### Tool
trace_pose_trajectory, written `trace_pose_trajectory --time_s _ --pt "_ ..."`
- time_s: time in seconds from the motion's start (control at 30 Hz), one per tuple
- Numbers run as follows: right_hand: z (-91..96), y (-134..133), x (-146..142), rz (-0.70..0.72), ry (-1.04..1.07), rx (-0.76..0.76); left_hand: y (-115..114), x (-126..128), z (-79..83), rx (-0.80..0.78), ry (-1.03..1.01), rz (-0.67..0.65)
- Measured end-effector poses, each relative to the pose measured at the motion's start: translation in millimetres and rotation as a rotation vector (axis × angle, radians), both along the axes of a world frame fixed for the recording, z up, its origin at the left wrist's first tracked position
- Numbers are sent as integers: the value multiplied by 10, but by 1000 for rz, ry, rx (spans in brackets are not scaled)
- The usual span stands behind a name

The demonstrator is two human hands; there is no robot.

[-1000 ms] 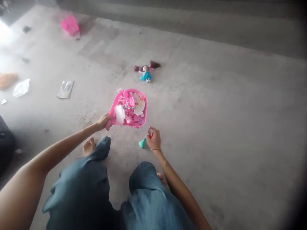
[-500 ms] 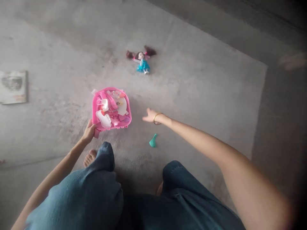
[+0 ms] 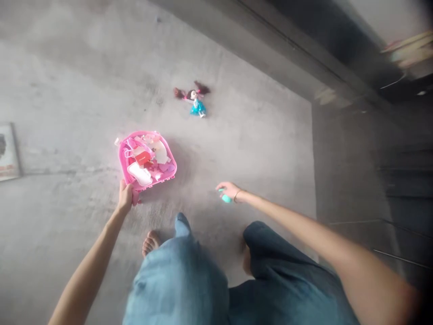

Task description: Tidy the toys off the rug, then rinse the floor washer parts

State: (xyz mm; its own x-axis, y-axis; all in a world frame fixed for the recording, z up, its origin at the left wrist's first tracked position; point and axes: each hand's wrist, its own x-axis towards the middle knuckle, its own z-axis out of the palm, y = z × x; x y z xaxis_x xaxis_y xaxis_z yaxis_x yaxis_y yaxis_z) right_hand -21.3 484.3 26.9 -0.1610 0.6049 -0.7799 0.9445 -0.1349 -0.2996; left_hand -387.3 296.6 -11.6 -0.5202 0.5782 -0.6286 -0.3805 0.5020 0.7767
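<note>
My left hand (image 3: 125,198) is closed on the handle of a pink toy case (image 3: 126,181) that lies open on the grey floor. Several small pink and white toy pieces and one red piece (image 3: 142,158) fill the case. My right hand (image 3: 228,189) is low over the floor, right of the case. Its fingers curl over a small teal toy (image 3: 225,198). A little doll in a blue dress (image 3: 195,98) lies on the floor beyond both hands, touched by neither.
I crouch in blue jeans, one bare foot (image 3: 150,241) showing below the case. A flat printed sheet (image 3: 6,151) lies at the left edge. The floor drops at a step edge (image 3: 311,149) on the right, with a dark wall beyond.
My right hand held a red piece, swung toward the case, then came back down onto the teal toy. A red piece now lies in the case. The view has turned right.
</note>
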Motion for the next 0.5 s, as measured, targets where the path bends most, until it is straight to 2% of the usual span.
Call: trace_pose_trajectory --time_s 0.13,0.23,0.33,0.5 --pt "558 638 -375 -44 118 49 21 19 -8 31 -29 20" --pt "779 1071 -726 9 130 210 15 35 -46 61 -61 33" --pt "717 1433 -1138 77 48 391 -21 58 -77 77 -82 58" --pt "268 2096 -1834 135 -132 532 -210 17 -15 42 -93 162"
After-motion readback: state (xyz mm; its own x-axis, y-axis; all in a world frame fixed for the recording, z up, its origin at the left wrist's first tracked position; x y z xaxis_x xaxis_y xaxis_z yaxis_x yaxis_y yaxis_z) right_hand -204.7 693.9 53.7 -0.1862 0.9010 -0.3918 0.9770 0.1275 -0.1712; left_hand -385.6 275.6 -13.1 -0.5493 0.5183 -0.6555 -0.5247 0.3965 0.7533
